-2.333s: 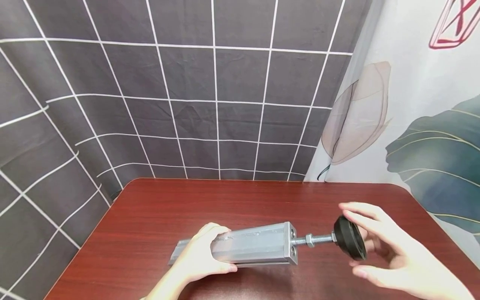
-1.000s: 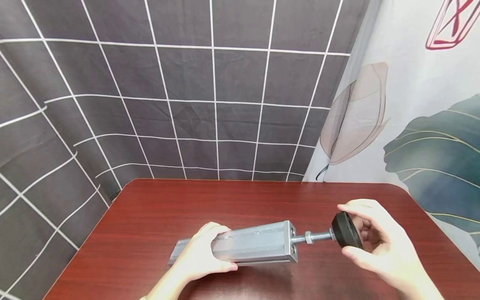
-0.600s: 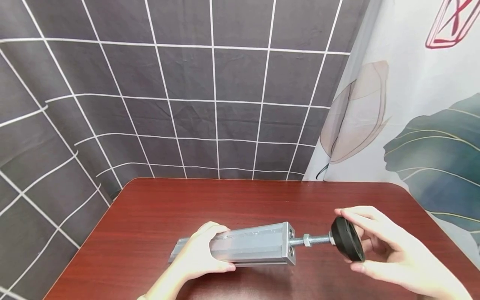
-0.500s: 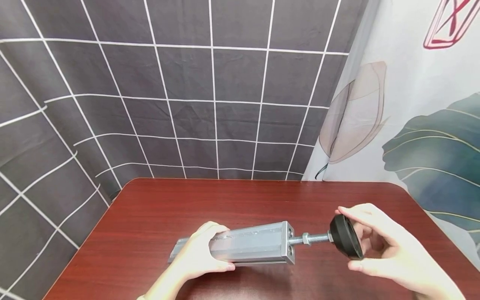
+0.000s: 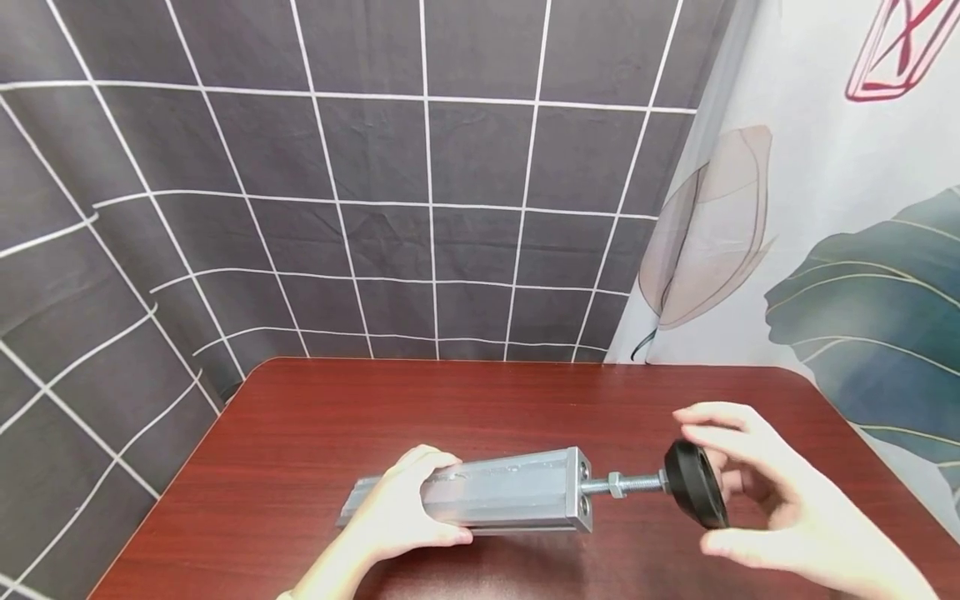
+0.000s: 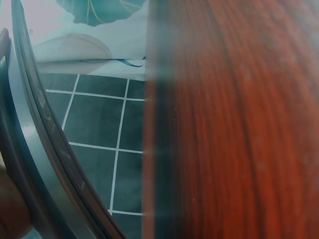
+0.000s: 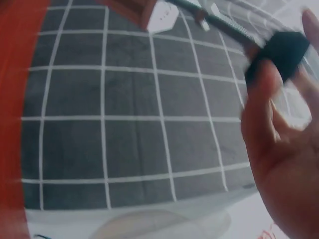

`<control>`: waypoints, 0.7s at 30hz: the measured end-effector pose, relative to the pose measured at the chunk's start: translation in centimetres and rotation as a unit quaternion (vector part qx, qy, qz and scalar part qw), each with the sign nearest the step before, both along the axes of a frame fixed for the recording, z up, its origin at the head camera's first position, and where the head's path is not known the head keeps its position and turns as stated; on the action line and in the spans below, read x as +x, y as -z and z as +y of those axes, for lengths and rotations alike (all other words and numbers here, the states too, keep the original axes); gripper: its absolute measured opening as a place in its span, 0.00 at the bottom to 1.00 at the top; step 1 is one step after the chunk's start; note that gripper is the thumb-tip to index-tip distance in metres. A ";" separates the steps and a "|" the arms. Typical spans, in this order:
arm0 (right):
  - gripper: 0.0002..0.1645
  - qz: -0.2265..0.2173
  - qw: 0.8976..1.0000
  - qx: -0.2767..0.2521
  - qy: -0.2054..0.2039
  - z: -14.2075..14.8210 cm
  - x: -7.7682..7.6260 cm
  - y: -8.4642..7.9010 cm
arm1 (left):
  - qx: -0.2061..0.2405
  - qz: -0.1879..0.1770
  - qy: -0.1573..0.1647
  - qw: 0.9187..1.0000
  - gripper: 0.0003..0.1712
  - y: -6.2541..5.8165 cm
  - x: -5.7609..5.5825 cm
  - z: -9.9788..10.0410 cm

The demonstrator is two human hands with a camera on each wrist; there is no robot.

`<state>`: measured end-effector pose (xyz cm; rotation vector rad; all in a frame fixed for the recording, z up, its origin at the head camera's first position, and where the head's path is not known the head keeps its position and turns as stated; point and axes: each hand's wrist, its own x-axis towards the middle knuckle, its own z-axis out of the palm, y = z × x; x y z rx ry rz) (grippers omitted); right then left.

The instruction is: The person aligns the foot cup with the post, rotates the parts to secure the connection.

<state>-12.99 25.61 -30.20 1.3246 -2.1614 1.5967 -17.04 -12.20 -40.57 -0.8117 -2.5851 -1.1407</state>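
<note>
A silver metal profile [image 5: 502,492] with a bolted end plate [image 5: 579,490] lies across the front of the table, held just above it or touching it; which one I cannot tell. My left hand [image 5: 401,508] grips its left part, thumb on the near side. From the end plate a threaded rod [image 5: 642,482] with a hex nut [image 5: 617,485] sticks out to the right. It ends in a black round levelling foot [image 5: 692,483]. My right hand [image 5: 780,508] has thumb and fingers curled loosely round the foot's rim; in the right wrist view the thumb [image 7: 266,79] overlaps the foot.
The red-brown wooden table [image 5: 337,408] extends behind and beside both hands. A grey curtain with white grid lines [image 5: 480,242] hangs behind its far edge. To the right hangs a white curtain with leaf prints [image 5: 810,167].
My right hand has turned and shifted its fingers round the foot's rim several times; its grip looks slightly looser than half a second ago. The left hand and the profile have stayed nearly still.
</note>
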 end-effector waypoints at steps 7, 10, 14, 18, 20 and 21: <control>0.49 0.001 0.993 0.114 0.030 1.3 0.7 -0.6 | -0.003 -0.007 0.008 1.000 0.37 -0.1 0.2 0.0; 0.53 0.029 0.993 0.093 0.067 1.2 0.3 -0.4 | -0.005 -0.007 0.007 1.000 0.37 -0.1 0.2 0.0; 0.52 0.061 0.985 0.090 0.131 0.6 0.2 -0.2 | -0.006 0.001 0.009 1.000 0.37 0.1 0.2 0.0; 0.49 0.054 0.973 0.111 0.195 0.3 0.5 -0.1 | 0.000 0.008 0.008 1.000 0.37 0.4 0.1 0.0; 0.50 0.041 0.979 0.092 0.178 0.4 0.5 -0.1 | 0.001 0.013 0.007 1.000 0.37 0.3 0.1 0.1; 0.51 0.035 0.985 0.076 0.153 0.4 0.4 -0.1 | 0.000 0.012 0.007 1.000 0.37 0.3 0.0 0.1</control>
